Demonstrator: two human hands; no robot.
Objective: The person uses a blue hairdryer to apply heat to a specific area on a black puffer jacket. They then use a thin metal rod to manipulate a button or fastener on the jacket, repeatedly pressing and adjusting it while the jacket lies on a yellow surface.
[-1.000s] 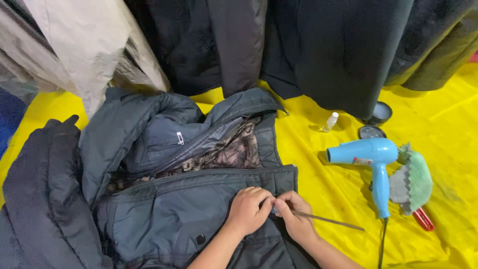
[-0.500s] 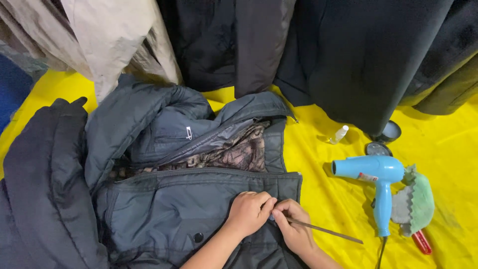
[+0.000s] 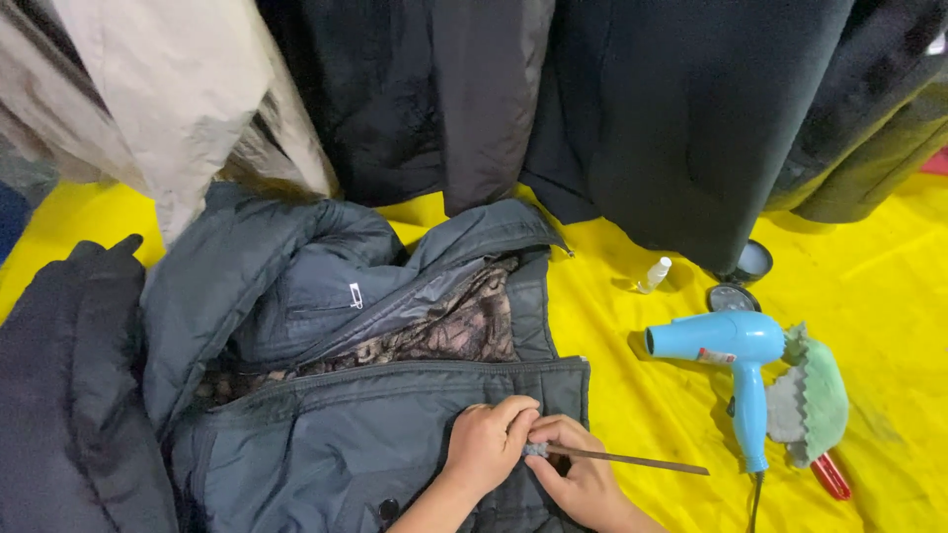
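Change: view sits lower than half a second ago — hands as before.
Left hand: pinching grey jacket front.
Right hand: grasping thin rod — tip at fabric.
Surface: yellow sheet, blue hairdryer; dark coats behind.

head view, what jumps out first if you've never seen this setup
A grey-blue padded jacket lies open on a bright yellow sheet. At its front edge the left hand and right hand pinch the fabric, the right holding a thin stick. A blue hair dryer lies to the right.
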